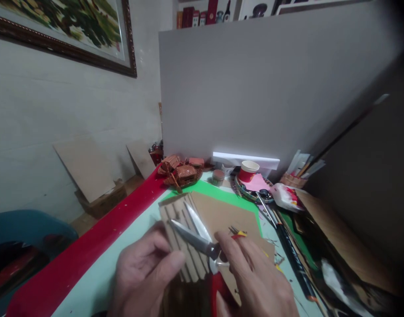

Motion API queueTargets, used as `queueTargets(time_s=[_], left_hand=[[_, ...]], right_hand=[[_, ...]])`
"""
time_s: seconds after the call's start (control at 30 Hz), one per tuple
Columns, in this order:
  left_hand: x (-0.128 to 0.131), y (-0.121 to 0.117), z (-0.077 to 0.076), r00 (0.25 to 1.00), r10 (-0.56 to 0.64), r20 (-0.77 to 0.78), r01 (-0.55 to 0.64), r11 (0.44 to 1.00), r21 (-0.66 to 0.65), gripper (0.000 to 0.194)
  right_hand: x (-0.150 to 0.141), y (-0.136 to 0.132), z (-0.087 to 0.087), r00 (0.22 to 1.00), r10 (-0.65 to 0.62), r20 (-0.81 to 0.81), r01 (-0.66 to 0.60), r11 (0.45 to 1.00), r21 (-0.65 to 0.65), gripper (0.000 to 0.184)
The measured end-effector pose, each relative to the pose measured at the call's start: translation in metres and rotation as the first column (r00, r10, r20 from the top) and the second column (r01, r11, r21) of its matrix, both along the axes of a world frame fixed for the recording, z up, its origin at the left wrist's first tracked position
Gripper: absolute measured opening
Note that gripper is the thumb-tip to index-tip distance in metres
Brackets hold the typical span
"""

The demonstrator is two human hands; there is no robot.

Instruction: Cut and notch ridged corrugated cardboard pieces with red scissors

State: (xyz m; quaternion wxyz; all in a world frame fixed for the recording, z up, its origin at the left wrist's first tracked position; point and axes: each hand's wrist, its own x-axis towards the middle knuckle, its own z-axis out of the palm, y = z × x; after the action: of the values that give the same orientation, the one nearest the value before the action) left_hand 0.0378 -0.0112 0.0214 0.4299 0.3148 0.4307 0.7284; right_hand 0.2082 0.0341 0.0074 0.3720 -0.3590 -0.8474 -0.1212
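My left hand pinches the left edge of a tan cardboard piece between thumb and fingers. Dark parallel lines run along that piece. In my right hand is a pair of scissors with red handles, its blades spread apart over the piece, tips pointing away and to the left. Whether the blades touch the cardboard I cannot tell. Behind and beneath lies a brown cardboard sheet on a bright green sheet. Small dark slivers and a yellow-and-red object lie just beyond my right fingers.
Brown model boats stand at the far left of the table. Farther right are a small round jar, a red paper cup on a round tray and a brush holder. A dark marker-like stick lies at right. A grey partition rises behind.
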Motion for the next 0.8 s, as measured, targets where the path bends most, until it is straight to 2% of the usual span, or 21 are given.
queueTargets(time_s=[0.1, 0.2, 0.27, 0.4, 0.47, 0.57, 0.7, 0.8], left_hand=[[0.006, -0.002, 0.002, 0.992, -0.071, 0.104, 0.073, 0.997, -0.013, 0.021], [0.006, -0.001, 0.001, 0.995, -0.056, 0.083, 0.056, 0.998, -0.006, 0.020], [0.006, 0.000, 0.001, 0.997, -0.044, 0.065, 0.044, 0.999, 0.001, 0.019], [0.011, 0.001, 0.005, 0.997, 0.026, 0.072, -0.025, 0.999, -0.026, 0.023], [0.012, 0.000, 0.005, 0.997, 0.029, 0.067, -0.027, 0.999, -0.035, 0.024], [0.011, 0.001, 0.002, 0.997, 0.002, 0.072, 0.000, 1.000, -0.027, 0.019], [0.009, 0.000, -0.001, 0.993, -0.063, 0.104, 0.067, 0.997, -0.039, 0.016], [0.011, -0.002, 0.000, 0.991, -0.066, 0.118, 0.073, 0.996, -0.055, 0.021]], right_hand=[[0.000, -0.002, 0.006, 0.999, -0.002, -0.036, 0.001, 1.000, -0.022, 0.042], [0.001, -0.002, 0.016, 0.984, 0.056, -0.172, -0.077, 0.990, -0.121, 0.033], [0.001, -0.001, 0.022, 0.961, 0.044, -0.273, -0.107, 0.969, -0.223, 0.030], [0.003, 0.000, 0.033, 0.923, 0.012, -0.384, -0.200, 0.868, -0.454, 0.018], [0.006, 0.001, 0.037, 0.908, 0.043, -0.417, -0.273, 0.815, -0.510, 0.018], [0.012, 0.001, 0.042, 0.892, 0.066, -0.447, -0.331, 0.768, -0.548, 0.025], [0.020, 0.002, 0.050, 0.897, 0.087, -0.433, -0.336, 0.771, -0.541, 0.031], [0.025, 0.003, 0.058, 0.904, 0.087, -0.418, -0.306, 0.816, -0.491, 0.031]])
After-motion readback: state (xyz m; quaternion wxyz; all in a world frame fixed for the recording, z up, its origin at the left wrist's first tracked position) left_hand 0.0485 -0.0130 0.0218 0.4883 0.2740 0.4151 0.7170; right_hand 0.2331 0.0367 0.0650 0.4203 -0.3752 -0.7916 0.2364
